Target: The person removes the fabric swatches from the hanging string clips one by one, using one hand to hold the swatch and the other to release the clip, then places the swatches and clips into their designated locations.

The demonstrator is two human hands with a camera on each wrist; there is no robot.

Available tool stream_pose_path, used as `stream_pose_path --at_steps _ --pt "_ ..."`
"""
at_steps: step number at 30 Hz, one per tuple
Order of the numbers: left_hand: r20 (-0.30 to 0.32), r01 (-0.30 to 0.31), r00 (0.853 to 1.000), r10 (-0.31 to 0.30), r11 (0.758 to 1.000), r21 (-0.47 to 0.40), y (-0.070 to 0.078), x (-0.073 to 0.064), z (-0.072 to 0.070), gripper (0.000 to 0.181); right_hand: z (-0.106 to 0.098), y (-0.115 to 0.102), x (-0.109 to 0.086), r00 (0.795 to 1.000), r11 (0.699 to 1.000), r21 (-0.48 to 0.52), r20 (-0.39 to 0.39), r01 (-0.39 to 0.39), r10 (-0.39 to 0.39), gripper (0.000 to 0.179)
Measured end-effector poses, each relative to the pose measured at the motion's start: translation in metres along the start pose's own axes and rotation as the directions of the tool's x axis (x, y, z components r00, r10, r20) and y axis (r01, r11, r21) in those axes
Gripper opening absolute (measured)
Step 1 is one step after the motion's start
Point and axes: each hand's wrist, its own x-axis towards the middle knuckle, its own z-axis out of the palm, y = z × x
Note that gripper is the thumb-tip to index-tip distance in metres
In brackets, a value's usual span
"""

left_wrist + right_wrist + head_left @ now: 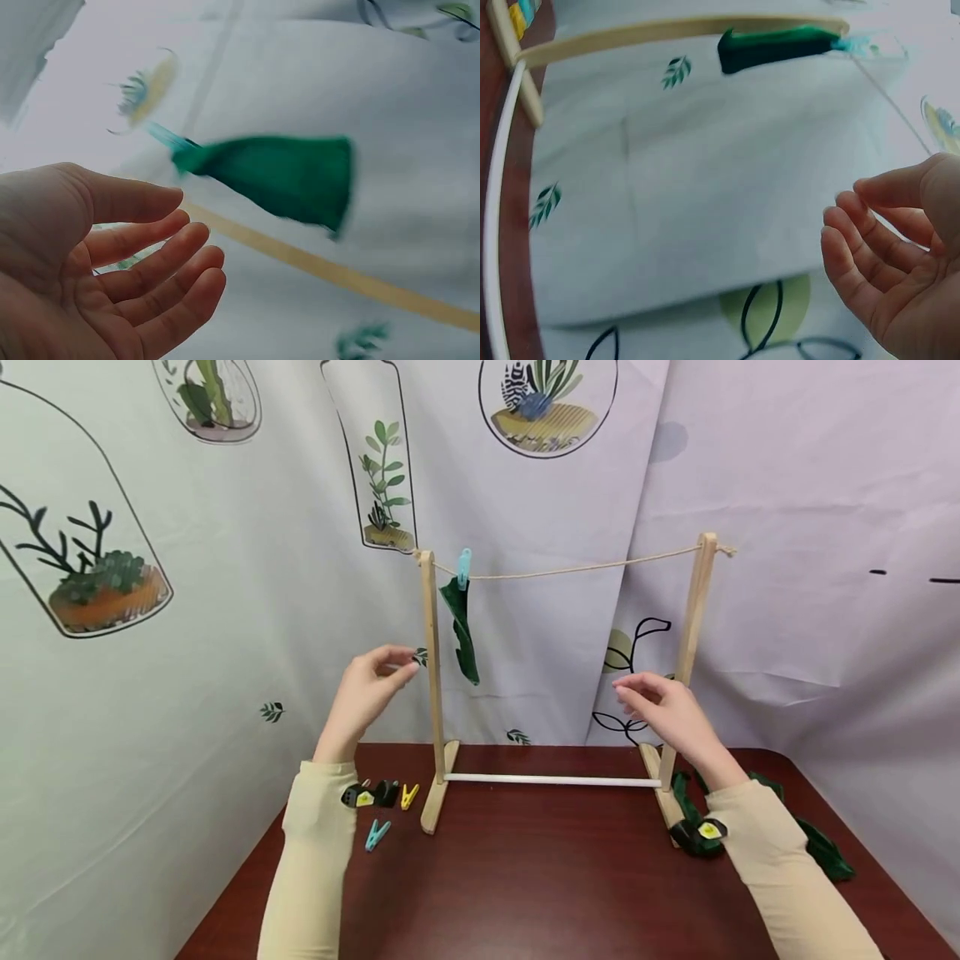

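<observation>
While a green cloth (460, 628) hangs pegged to the string (577, 568), left hand (369, 691) and right hand (663, 706) hover empty, each grip relaxed apart.

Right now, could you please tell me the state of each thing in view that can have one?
Green cloth: hanging from the string, pinned by the blue peg.
Blue peg: clipped on the string.
String: strung between the rack's posts, sagging slightly.
Loose pegs: lying on the table, unused.
Cloth pile: lying on the table, not hung.
Left hand: raised, holding nothing.
Right hand: raised, holding nothing.
</observation>
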Motion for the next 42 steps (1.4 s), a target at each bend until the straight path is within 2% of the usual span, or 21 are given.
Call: stream_pose_path --at_steps 5,9,15,22,26,31,35,42 --pt "-0.039 -0.071 0.997 0.068 0.992 -0.108 0.035 0.020 -0.010 0.035 0.007 -0.024 0.022 1.000 0.997 0.082 0.019 0.012 -0.013 0.034" --pt "-0.086 -0.136 0.989 0.123 0.976 -0.169 0.058 0.037 -0.014 0.035 0.011 -0.043 0.040 1.000 0.982 0.187 0.016 0.021 -0.024 0.034" --pt "-0.124 -0.161 0.983 0.135 0.961 -0.224 0.082 0.058 -0.012 0.034 0.022 -0.066 0.067 0.999 0.950 0.311 -0.013 0.035 -0.032 0.037" --pt "-0.119 -0.165 0.983 0.138 0.952 -0.257 0.097 0.079 -0.001 0.035 0.038 -0.081 0.097 0.999 0.900 0.435 -0.024 -0.016 0.029 0.036" --pt "-0.106 -0.135 0.988 0.111 0.957 -0.256 0.103 0.091 0.004 0.038 0.046 -0.089 0.112 0.998 0.882 0.470 -0.019 -0.046 0.062 0.037" --pt "-0.090 -0.077 0.994 0.056 0.964 -0.254 0.113 0.104 0.009 0.046 0.054 -0.100 0.125 0.998 0.893 0.446 0.008 -0.058 0.061 0.036" --pt "-0.066 -0.067 0.996 0.053 0.969 -0.236 0.120 0.113 0.013 0.050 0.060 -0.106 0.135 0.997 0.904 0.421 0.026 -0.071 0.067 0.034" --pt "0.062 -0.035 0.997 0.047 0.982 -0.185 0.123 0.123 0.017 0.056 0.077 -0.112 0.149 0.997 0.909 0.411 0.063 -0.067 0.045 0.033"
